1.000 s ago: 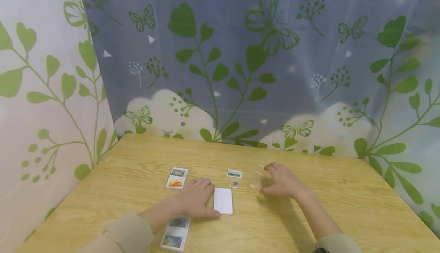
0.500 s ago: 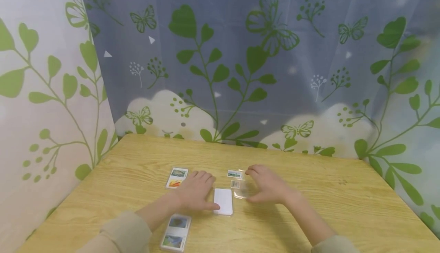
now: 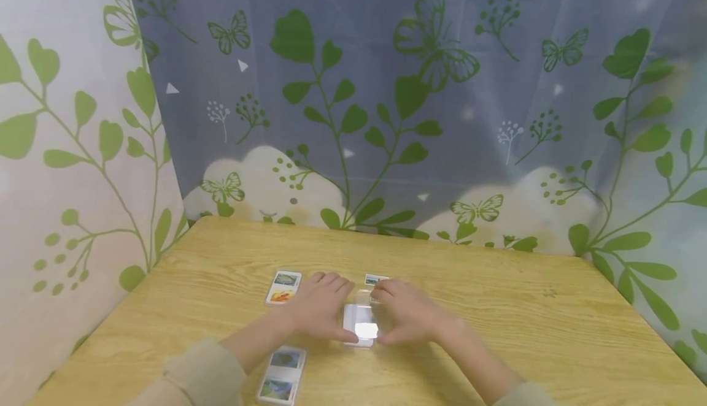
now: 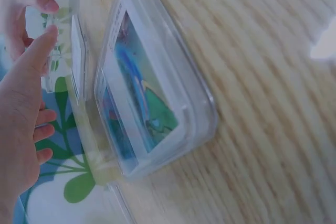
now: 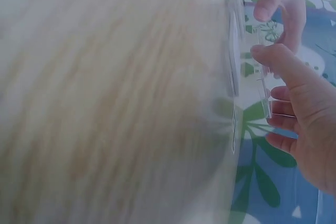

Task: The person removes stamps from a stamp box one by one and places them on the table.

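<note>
Plastic cover, clear and thin-edged, is in our right hand: thumb on one edge, fingertips toward the opposite one, so we log a pinch across the rim with the broad face left free. It's held off the table, just above the white card and overlapping part of it in the head view. Our left hand is just across from that grip, fingers loosely spread, thumb close to the cover's end; we can't tell if it touches.

Handling: we judge it light and stiff, needing little force. Smooth faces probably slide easily, and thin walls might crack if we squeeze or twist hard. Best hold, we think, is by opposite edges, a light pinch near mid-side, no pressing on the flat face, which likely smudges.

Around the grip: a stamp just beyond the right fingertips, a clear picture-card case nearer the body past our left hand, a second picture-card case on that hand's outer side.
</note>
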Action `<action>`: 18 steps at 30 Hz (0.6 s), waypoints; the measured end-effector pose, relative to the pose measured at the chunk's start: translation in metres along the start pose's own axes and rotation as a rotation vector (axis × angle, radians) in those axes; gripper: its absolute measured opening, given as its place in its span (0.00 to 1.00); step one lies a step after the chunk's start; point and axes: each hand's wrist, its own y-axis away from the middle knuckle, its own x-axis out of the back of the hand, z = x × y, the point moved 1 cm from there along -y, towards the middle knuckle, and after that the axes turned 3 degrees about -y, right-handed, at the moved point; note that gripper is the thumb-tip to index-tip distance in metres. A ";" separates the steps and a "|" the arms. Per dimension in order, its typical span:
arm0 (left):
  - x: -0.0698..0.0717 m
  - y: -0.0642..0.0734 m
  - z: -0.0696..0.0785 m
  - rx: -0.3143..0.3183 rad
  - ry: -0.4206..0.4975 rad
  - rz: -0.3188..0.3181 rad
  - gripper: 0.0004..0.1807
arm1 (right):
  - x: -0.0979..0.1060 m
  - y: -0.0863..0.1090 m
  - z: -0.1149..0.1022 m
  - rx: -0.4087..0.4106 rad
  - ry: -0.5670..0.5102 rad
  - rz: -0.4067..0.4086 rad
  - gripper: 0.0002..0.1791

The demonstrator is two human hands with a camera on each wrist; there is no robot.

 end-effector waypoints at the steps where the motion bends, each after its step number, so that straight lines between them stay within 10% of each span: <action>1: 0.000 0.000 0.000 -0.002 -0.008 -0.001 0.53 | 0.000 0.000 -0.002 0.002 0.002 -0.004 0.41; 18: -0.008 0.008 0.001 -0.053 -0.030 0.004 0.51 | -0.009 -0.010 -0.015 0.079 0.022 -0.022 0.38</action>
